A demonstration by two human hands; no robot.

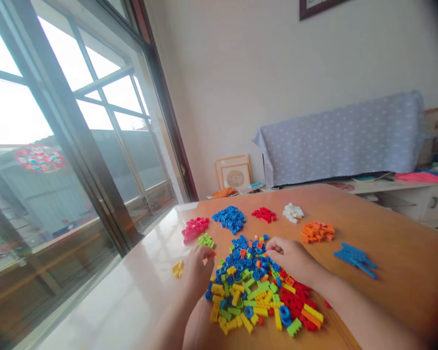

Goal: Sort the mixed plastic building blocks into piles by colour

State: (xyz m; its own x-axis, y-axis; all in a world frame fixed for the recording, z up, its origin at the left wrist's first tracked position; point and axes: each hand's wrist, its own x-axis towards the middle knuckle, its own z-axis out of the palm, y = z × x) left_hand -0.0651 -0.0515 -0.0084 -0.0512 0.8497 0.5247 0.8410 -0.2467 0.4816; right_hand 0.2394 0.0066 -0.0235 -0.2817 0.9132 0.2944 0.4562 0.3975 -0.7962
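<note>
A mixed pile of toy building bricks [253, 289] in blue, yellow, green, red and orange lies on the table between my hands. At its left edge my left hand [199, 266] has thumb and fingers pinched, with a small orange brick [212, 254] showing at the fingertips. My right hand [290, 255] curls its fingers at the upper right of the pile, beside the blue round bricks. Whatever those fingers hold, if anything, is hidden. Just beyond my left hand sits a small heap of light green bricks [206, 240], and yellow bricks [177, 269] lie to its left.
Sorted heaps stand across the wooden table [397, 238]: pink-red bricks [195, 228], blue bricks [229, 218], red bricks [264, 214], white bricks [293, 212], orange bricks [317, 232] and long blue pieces [355, 257]. A window [105, 107] is at left; a cloth-covered object [339, 138] stands behind.
</note>
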